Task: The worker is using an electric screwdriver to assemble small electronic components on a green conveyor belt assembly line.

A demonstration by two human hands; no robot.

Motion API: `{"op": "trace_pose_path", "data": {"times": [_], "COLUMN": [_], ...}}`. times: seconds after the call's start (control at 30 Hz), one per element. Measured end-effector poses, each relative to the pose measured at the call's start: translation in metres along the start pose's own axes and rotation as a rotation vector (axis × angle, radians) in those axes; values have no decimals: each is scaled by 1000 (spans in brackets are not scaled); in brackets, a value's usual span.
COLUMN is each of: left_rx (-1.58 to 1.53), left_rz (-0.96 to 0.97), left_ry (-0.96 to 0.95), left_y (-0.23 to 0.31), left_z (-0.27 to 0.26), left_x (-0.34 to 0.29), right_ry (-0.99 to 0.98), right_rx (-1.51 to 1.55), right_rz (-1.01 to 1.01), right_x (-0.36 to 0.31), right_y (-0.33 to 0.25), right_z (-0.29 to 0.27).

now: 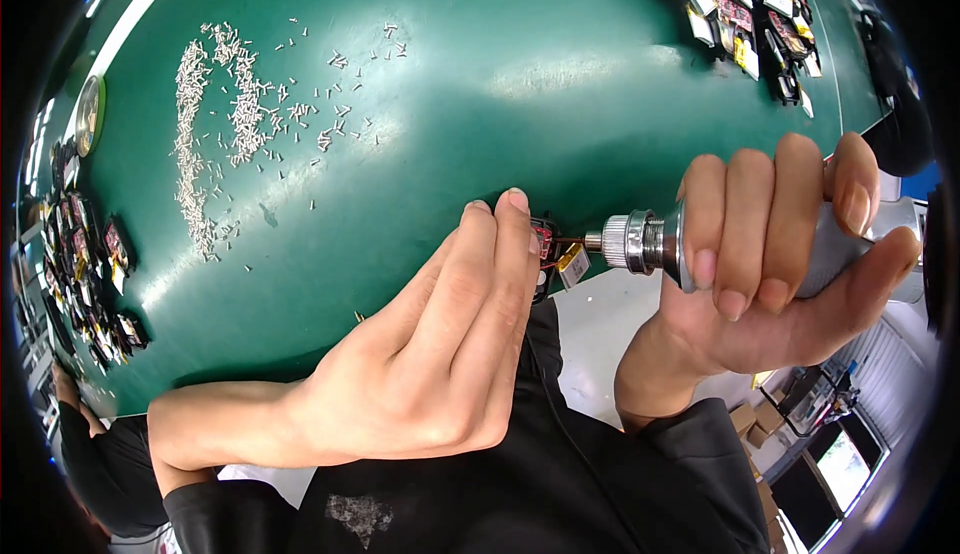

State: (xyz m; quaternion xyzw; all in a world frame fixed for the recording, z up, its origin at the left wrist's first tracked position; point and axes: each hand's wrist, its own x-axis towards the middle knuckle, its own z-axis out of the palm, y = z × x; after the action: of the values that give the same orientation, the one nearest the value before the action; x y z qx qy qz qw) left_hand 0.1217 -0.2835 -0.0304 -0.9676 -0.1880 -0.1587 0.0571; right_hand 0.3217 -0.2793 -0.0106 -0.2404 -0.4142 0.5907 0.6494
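My left hand (425,354) pinches a small black electronic device (541,279) with a red circuit board at the near edge of the green table. A small silver-and-yellow battery (573,266) hangs out at its side. Wrapped in the fingers of my right hand (760,264) is a grey electric screwdriver (632,242), held nearly level. Its thin bit points left and meets the device at the circuit board; my left fingers cover much of the device, and the exact contact spot is too small to make out.
Loose silver screws (245,104) lie scattered on the green table (450,124) at the far left. Piles of similar devices sit at the left edge (85,264) and far right (770,14). A round dish (90,114) stands at the left rim. Another person's dark sleeve (110,464) shows lower left.
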Motion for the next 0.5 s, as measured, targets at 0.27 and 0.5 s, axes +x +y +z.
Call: {"op": "trace_pose_path", "data": {"times": [0.27,0.5], "left_rx": [-104,-127], "left_rz": [-11,8], "left_ry": [26,63], "left_y": [-3,-10], "left_z": [-4,-3], "left_x": [1,-5], "right_ry": [-161,-277], "right_rx": [-194,-201], "right_rz": [105,18], "right_x": [6,14], "right_y": [-5,6], "right_z": [10,13]}}
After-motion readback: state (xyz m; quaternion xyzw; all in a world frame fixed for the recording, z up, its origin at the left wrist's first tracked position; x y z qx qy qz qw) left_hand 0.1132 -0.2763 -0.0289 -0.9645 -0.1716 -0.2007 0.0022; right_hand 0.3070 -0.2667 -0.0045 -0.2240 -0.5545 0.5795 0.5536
